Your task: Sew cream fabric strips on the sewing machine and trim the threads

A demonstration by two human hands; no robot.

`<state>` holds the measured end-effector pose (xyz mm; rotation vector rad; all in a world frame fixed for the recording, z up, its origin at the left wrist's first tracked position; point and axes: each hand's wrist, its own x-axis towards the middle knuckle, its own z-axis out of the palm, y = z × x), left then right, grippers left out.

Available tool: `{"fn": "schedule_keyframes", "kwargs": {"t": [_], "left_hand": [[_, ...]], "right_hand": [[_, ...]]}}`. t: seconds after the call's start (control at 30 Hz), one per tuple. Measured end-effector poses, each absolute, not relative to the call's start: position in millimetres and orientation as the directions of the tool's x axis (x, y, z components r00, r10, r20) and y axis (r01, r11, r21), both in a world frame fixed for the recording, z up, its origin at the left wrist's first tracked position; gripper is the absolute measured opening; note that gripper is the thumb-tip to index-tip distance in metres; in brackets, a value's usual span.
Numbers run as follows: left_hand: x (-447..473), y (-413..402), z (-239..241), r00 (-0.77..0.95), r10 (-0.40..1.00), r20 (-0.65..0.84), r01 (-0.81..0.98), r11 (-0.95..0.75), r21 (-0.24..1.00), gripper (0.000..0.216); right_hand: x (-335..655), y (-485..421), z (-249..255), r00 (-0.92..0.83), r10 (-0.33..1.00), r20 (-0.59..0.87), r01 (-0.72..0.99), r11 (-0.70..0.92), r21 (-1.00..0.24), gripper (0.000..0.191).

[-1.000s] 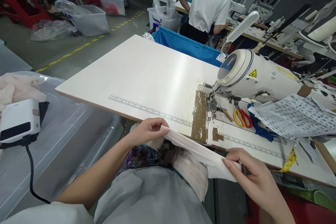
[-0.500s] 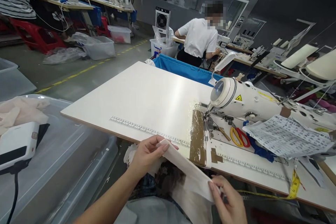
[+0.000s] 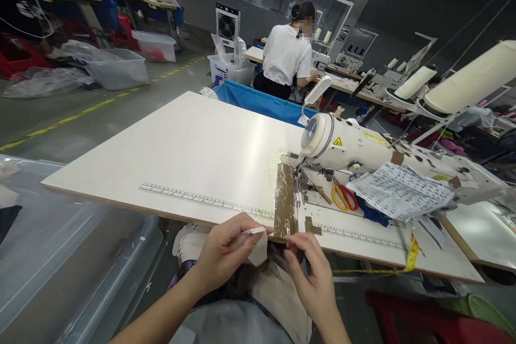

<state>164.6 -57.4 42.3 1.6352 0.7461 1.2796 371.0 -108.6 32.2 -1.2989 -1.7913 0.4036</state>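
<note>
My left hand (image 3: 229, 247) pinches a folded edge of pale, thin fabric (image 3: 260, 250) between thumb and fingers, just off the front edge of the sewing table. To its right, my right hand (image 3: 312, 269) is curved, with thumb and forefinger apart and no cloth visible between the tips. More light, sheer cloth (image 3: 286, 293) hangs below the hands over my lap; its lower part is partly hidden by my right hand. The white sewing machine (image 3: 350, 145) stands on the tabletop beyond my right hand.
The white tabletop (image 3: 193, 145) carries a printed ruler strip (image 3: 201, 197) and brown tape (image 3: 285, 199). Scissors (image 3: 344, 197), a written paper sheet (image 3: 401, 191) and a yellow tape measure (image 3: 411, 252) lie right. A plastic bin (image 3: 80, 258) stands left; a person (image 3: 284, 54) sits ahead.
The fabric edge stretched between both hands is now folded up at my left hand. My right hand has moved left and come off that edge. The view has shifted to the right.
</note>
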Motion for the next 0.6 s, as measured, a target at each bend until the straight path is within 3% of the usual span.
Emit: {"fn": "schedule_keyframes", "kwargs": {"t": [0.17,0.37,0.47,0.6], "left_hand": [[163.0,-58.4,37.4,0.386,0.780,0.493,-0.025,-0.526,0.850,0.021],[160.9,-59.1,30.4,0.484,0.740,0.467,-0.001,-0.533,0.846,0.021],[163.6,-62.4,24.9,0.411,0.788,0.458,-0.008,-0.499,0.866,0.027],[166.9,-66.0,22.9,0.256,0.766,0.589,-0.042,-0.600,0.799,0.036]], "right_hand": [[355.3,-86.6,77.8,-0.268,0.831,0.487,0.499,0.552,-0.668,0.016],[352.6,-80.1,82.8,-0.356,0.792,0.496,0.525,0.609,-0.594,0.004],[354.8,-81.1,82.6,-0.330,0.806,0.491,0.519,0.589,-0.619,0.004],[358.1,-82.5,81.8,-0.289,0.815,0.503,0.521,0.575,-0.631,0.005]]}}
